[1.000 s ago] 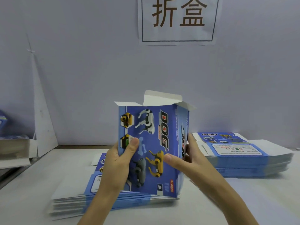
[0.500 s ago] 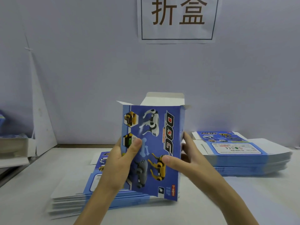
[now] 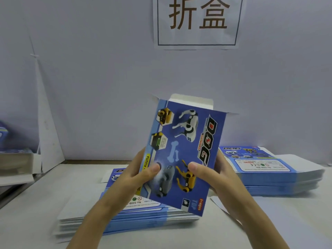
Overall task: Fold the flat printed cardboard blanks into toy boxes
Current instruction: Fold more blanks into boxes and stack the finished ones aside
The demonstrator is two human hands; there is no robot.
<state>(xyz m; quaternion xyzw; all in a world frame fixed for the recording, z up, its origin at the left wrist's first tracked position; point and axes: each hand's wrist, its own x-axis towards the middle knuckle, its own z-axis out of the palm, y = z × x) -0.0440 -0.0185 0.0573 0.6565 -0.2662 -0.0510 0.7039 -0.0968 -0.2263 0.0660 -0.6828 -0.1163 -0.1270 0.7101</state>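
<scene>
Box shift: vs 1 s ago, box (image 3: 186,150) now tipped, top leaning right, and turned so left side panel shows instead of right one; both hands kept on it.
Box position: held in air mid-frame, above near stack of flat blanks (image 3: 125,218), printed front facing camera.
Left hand (image 3: 136,175): clamped on box's left edge, thumb on front face, other fingers wrapped behind.
Right hand (image 3: 221,178): clamped on right edge, thumb on front, fingers behind.
Top end: white flaps (image 3: 190,102) standing up, not tucked, so open.
Bottom end: only lower edge visible; cannot tell if closed.
Done so far: prob. one blank opened into a tube. Blue items at left frame edge (image 3: 14,159) maybe finished boxes, too cut off to say.
Left to do: close top flaps (maybe bottom too), then rest of near stack plus far stack (image 3: 278,173) on table (image 3: 36,212). Most of job ahead, by the look.
Hard to read: fingertips behind box hidden; left thumb blurred; no. of blanks per stack unreadable.
</scene>
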